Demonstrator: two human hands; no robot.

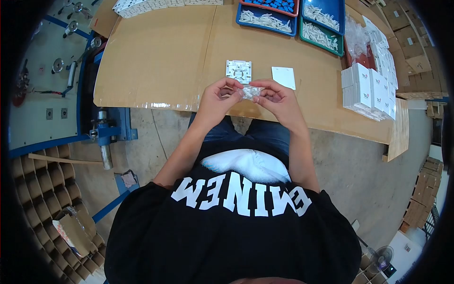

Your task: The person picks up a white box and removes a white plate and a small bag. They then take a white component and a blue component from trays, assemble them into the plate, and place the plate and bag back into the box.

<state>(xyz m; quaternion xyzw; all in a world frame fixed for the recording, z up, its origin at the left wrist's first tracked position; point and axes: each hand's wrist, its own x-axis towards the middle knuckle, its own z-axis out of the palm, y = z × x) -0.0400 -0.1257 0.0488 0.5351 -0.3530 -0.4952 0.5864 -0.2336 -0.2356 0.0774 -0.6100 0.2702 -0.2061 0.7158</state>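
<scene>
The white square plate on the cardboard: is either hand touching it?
No. The white square plate lies apart from both hands, which hold a small clear bag between them.

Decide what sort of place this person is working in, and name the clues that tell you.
Most likely a small factory packing or assembly bench. A cardboard-covered table carries trays of small white parts and stacks of small white boxes, while both hands hold a small clear bag.

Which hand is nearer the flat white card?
Right. The right hand is just below the card; the left hand is farther left, across the bag.
</scene>
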